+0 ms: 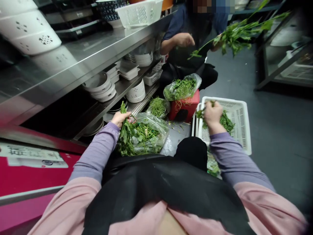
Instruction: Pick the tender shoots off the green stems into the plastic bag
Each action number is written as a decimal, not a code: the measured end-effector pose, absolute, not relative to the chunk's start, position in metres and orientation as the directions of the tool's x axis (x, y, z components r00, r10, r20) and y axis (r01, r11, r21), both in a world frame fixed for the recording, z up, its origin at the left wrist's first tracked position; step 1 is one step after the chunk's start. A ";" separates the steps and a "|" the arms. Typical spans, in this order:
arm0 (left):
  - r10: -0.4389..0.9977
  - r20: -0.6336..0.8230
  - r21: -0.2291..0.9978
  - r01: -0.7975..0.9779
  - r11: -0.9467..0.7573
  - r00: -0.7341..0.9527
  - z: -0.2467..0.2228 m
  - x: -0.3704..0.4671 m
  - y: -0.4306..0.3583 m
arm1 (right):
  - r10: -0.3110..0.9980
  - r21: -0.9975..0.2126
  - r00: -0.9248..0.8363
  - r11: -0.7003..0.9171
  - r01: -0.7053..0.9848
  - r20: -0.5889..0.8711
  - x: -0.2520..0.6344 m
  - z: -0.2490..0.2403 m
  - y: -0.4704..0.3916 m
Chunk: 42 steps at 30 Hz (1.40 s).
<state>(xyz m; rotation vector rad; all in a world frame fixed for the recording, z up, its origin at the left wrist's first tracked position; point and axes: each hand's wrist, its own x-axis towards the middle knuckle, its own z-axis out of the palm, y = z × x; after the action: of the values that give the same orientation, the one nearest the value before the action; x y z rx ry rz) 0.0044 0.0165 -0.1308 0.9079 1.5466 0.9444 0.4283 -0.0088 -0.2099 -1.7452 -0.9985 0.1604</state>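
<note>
My left hand (120, 118) is closed round a bunch of leafy greens (126, 138), whose leaves hang down beside an open clear plastic bag (160, 125) of cut stems. Over the near left part of a white plastic basket (246, 130), my right hand (213, 112) is closed on some green leaves (200, 114). More leaves (227, 122) lie in the basket beyond my right wrist. Another bag of greens (157, 107) stands on the floor behind the first one.
Opposite me sits a person (187, 55) holding long leafy stalks (236, 37). A red box (184, 110) bears a bag of stems (182, 88). On the left, a steel shelf (97, 54) holds white bowls (104, 86); a metal rack (281, 67) stands at right.
</note>
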 end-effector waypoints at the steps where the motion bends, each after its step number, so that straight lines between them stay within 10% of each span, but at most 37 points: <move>1: 0.896 -0.405 0.904 0.065 0.422 -0.181 -0.137 0.002 0.021 | 0.640 -0.767 0.680 -0.214 0.605 0.358 0.459 -0.210 -0.010; 6: 0.892 -0.407 0.905 0.047 0.423 -0.198 -0.143 0.009 0.031 | 0.787 -0.552 0.599 -0.437 0.710 0.148 0.502 -0.206 -0.002; 10: 0.913 -0.375 0.923 0.026 0.384 -0.161 -0.120 0.018 0.033 | 0.977 -0.680 0.129 0.021 0.733 0.170 0.385 -0.200 0.006; 14: 0.934 -0.355 0.934 -0.056 0.352 -0.043 -0.091 0.019 0.025 | 0.891 -0.755 -0.388 0.420 0.504 0.237 0.252 -0.192 -0.006; 28: 0.999 -0.036 0.999 -0.024 0.036 0.033 -0.069 -0.004 0.005 | 0.932 -0.994 -0.361 -0.015 -0.104 0.023 0.236 -0.170 -0.027; 42: 0.918 0.146 0.964 0.156 -0.215 0.368 -0.056 0.019 -0.013 | 0.881 -0.905 -0.340 0.398 0.152 0.330 0.209 -0.126 -0.045</move>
<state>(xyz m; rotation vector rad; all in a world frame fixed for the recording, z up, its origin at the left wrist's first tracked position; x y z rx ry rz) 0.0187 -0.0128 -0.0565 1.6375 0.9737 0.9631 0.2092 -0.0449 -0.1262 -0.9042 -1.7558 1.0168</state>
